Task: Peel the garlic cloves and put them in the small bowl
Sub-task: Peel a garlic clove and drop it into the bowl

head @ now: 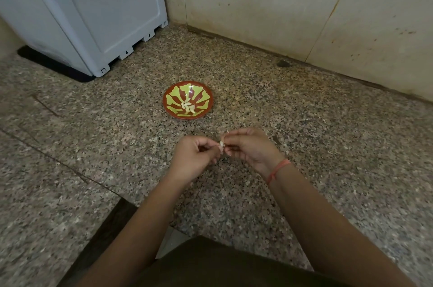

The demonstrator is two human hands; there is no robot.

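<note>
Plainly, the left hand (195,158) and right hand (250,148) pinched one garlic clove (221,145) in curled fingers; slippery skin could have flicked it off the front edge of the counter (304,146).

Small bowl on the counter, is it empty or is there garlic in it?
Not empty. A few pale peeled cloves lie at the centre of the small bowl; most of its patterned inside shows bare.

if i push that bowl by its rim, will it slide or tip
The bowl looks shallow and wide, so it would probably slide rather than tip. The counter looks polished, so it may skid easily. Holding only a few cloves, it is likely light.
</note>
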